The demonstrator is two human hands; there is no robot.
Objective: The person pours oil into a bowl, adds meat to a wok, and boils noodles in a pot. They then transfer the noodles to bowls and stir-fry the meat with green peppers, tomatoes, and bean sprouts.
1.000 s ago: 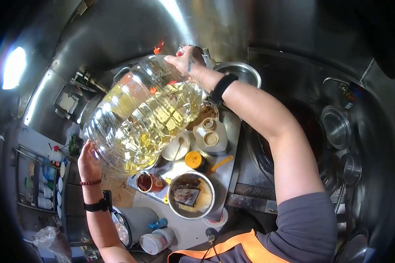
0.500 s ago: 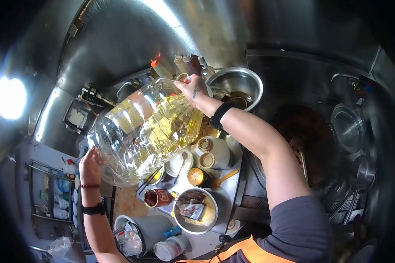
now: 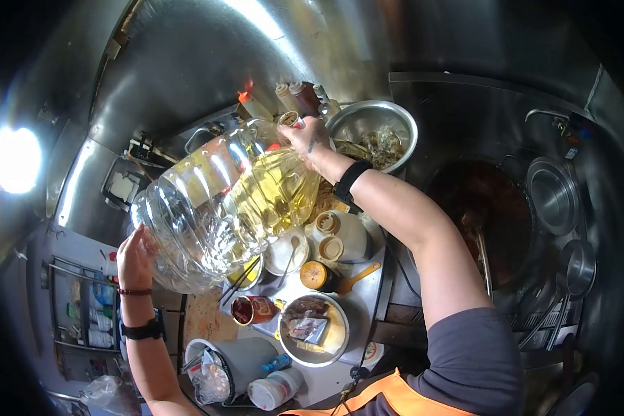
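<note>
Above the crowded bench [image 3: 367,229], a large clear jug of cooking oil [image 3: 222,204] is tipped nearly onto its side, its neck toward the steel bowl [image 3: 373,132] at the back. The right hand [image 3: 305,142] is closed around the jug's neck, gripping it just below the mouth; the left hand [image 3: 135,253] presses flat and open against the jug's base, propping it rather than clasping it. Yellow oil has pooled toward the neck end, leaving the base end mostly empty.

Likely trouble starts with that open palm: the base is smooth plastic, and if it slides off the hand, the jug's weight would swing on the neck grip alone and drop onto the containers underneath. Those stand close together directly below: a white squeeze bottle [image 3: 340,236], a small orange-lidded jar [image 3: 315,275], a red tin [image 3: 251,310] and a metal bowl with scraps [image 3: 313,329]. A sudden gulp of oil could also overshoot the steel bowl's rim and run toward the dark wok [image 3: 489,222] on the right, though I cannot tell whether oil is flowing at present.

Room is tight. Sauce bottles [image 3: 295,97] stand just behind the jug's mouth, the steel wall rises close behind them, and the bench edge falls away on the left under the jug's base. Free space lies mainly upward.
</note>
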